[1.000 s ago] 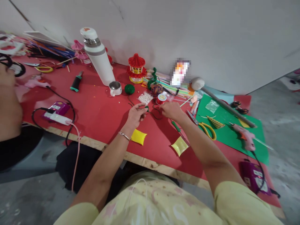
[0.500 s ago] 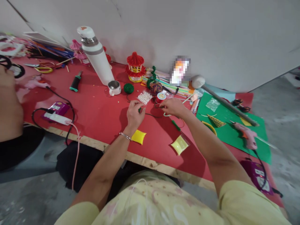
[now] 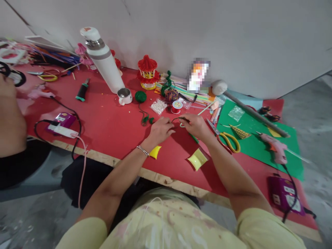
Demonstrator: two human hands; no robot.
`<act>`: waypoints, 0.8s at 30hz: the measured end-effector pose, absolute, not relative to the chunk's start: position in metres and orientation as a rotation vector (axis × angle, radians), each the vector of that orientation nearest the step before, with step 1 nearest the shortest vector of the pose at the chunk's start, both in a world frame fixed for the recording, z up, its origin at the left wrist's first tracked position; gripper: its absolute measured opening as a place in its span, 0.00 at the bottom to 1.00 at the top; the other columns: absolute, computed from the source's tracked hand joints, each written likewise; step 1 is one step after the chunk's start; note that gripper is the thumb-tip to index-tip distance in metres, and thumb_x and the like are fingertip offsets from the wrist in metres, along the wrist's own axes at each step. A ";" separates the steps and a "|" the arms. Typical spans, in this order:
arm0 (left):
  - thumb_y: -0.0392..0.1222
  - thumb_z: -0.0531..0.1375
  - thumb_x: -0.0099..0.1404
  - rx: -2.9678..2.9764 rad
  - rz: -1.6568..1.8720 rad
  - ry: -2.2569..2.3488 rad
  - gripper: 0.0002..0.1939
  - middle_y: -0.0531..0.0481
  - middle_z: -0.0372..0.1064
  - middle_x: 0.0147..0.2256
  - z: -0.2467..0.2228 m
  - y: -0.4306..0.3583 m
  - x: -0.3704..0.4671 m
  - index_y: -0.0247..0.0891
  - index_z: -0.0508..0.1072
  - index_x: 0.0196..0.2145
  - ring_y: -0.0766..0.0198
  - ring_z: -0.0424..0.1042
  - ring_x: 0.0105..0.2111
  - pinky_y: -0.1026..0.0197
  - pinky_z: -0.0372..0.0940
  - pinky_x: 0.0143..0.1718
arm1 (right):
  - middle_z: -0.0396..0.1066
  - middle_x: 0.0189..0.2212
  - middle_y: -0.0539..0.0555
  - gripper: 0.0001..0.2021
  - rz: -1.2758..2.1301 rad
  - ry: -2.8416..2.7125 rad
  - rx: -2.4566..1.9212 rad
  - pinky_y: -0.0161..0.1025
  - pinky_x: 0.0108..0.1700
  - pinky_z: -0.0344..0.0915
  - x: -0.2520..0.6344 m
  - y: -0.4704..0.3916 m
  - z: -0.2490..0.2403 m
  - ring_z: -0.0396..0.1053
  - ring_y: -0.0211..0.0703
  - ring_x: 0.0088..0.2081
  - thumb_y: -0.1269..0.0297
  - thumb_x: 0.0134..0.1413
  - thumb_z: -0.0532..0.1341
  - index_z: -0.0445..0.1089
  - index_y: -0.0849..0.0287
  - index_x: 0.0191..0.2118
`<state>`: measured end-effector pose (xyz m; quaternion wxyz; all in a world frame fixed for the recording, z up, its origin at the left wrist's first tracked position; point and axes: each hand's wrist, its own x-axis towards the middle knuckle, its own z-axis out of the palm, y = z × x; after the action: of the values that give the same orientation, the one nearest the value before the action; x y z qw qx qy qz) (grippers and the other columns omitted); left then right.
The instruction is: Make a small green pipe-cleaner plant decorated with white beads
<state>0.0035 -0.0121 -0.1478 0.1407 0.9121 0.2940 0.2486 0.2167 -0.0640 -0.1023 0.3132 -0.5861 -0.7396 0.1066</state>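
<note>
The table is red, with a pale, brown-flecked wooden edge. A thin, dark green yarn strand shows against it. The tall, cylindrical white bottle has a grey band and silvery neck. A round, lantern-shaped ornament mixes ruffled red with yellow; the small yarn ball is solid green, its larger neighbour multicoloured. White beads fill a clear packet. One pillow-shaped packet is bright yellow, another paler. The flat green sheet carries a yellow cone with a dark grid pattern. The plastic glue gun is pink, its trigger orange.
</note>
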 end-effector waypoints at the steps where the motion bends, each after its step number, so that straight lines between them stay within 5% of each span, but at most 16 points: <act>1: 0.48 0.65 0.67 2.662 0.670 0.861 0.11 0.43 0.74 0.43 -0.146 -0.013 0.009 0.40 0.81 0.43 0.53 0.70 0.45 0.53 0.65 0.45 | 0.81 0.37 0.55 0.10 0.297 -1.923 -1.541 0.39 0.38 0.65 0.219 -0.065 -0.104 0.75 0.45 0.36 0.62 0.66 0.60 0.79 0.57 0.42; 8: 0.35 0.57 0.70 2.567 0.618 0.901 0.08 0.40 0.72 0.40 -0.144 -0.011 0.032 0.36 0.74 0.33 0.53 0.70 0.44 0.54 0.65 0.41 | 0.80 0.33 0.53 0.14 0.355 -1.505 -1.471 0.38 0.33 0.66 0.219 -0.070 -0.115 0.73 0.41 0.31 0.53 0.65 0.61 0.79 0.57 0.43; 12: 0.40 0.57 0.71 1.896 0.881 0.876 0.06 0.45 0.74 0.35 -0.146 -0.005 0.025 0.38 0.71 0.35 0.61 0.73 0.35 0.59 0.67 0.35 | 0.80 0.33 0.53 0.13 0.372 -1.373 -1.436 0.38 0.34 0.68 0.203 -0.072 -0.133 0.73 0.40 0.29 0.55 0.64 0.61 0.79 0.57 0.42; 15: 0.46 0.64 0.65 1.361 0.833 0.867 0.10 0.49 0.75 0.29 -0.145 -0.001 0.020 0.37 0.72 0.36 0.66 0.72 0.26 0.65 0.61 0.24 | 0.80 0.34 0.54 0.11 0.383 -1.442 -1.413 0.39 0.36 0.69 0.191 -0.070 -0.146 0.74 0.42 0.32 0.57 0.63 0.61 0.79 0.57 0.40; 19: 0.44 0.74 0.50 1.058 0.856 0.846 0.21 0.49 0.77 0.30 -0.142 0.000 0.020 0.35 0.77 0.40 0.64 0.76 0.28 0.68 0.59 0.22 | 0.80 0.34 0.54 0.11 0.375 -1.499 -1.422 0.39 0.37 0.68 0.187 -0.066 -0.153 0.74 0.42 0.32 0.58 0.65 0.60 0.79 0.56 0.41; 24: 0.46 0.74 0.51 1.010 0.835 0.907 0.18 0.46 0.78 0.29 -0.139 -0.001 0.018 0.33 0.80 0.37 0.69 0.73 0.25 0.69 0.57 0.20 | 0.79 0.34 0.54 0.13 0.289 -1.519 -1.524 0.40 0.37 0.67 0.194 -0.065 -0.153 0.72 0.42 0.31 0.56 0.67 0.58 0.78 0.56 0.42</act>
<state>0.0183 -0.0010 -0.1388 0.6991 0.4531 0.4068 0.3747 0.1937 -0.0649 -0.1525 0.4663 -0.6210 -0.6190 0.1177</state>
